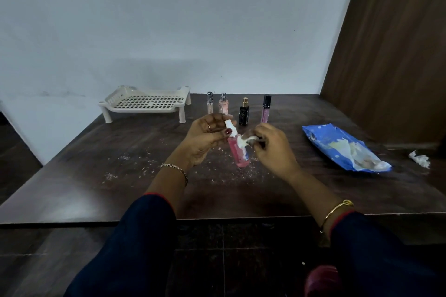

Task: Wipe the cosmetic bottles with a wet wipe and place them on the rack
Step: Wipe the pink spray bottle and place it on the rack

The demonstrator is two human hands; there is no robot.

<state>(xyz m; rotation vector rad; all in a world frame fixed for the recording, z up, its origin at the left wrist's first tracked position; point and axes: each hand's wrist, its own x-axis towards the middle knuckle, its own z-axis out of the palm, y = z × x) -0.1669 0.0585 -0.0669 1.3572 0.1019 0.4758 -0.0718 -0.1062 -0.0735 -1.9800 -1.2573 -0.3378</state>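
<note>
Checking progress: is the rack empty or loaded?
Empty: the rack shows only its bare grid, nothing on it.

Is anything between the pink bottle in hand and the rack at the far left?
Nothing visible stands between the pink bottle and the rack. The left hand gripping it is on that side, and the four standing bottles are behind that line.

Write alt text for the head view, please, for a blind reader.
A person's left hand holds a pink spray bottle over a dark table while the right hand holds a wet wipe against it. Four more bottles and a white rack stand behind.
</note>
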